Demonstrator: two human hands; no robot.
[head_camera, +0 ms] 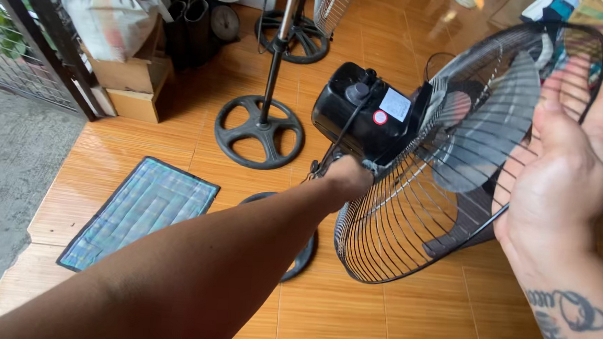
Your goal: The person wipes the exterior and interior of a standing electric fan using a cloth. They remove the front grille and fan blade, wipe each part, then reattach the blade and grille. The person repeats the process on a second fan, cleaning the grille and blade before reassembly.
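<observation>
A pale rectangular label (395, 104) sits on the black motor housing (363, 111), just above the left hand (348, 177) and its closed fingers, with a small round red-and-white sticker (380, 117) beside it. Far to the left of those fingers, stacked brown cardboard boxes (131, 78) stand against the wall, a whitish plastic bag (107, 11) on top.

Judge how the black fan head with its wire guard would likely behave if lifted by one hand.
The fan head probably feels back-heavy, since its bulky motor housing sits behind a thin wire guard. The guard may flex. It likely tips, as the left hand grips only its neck.
</observation>
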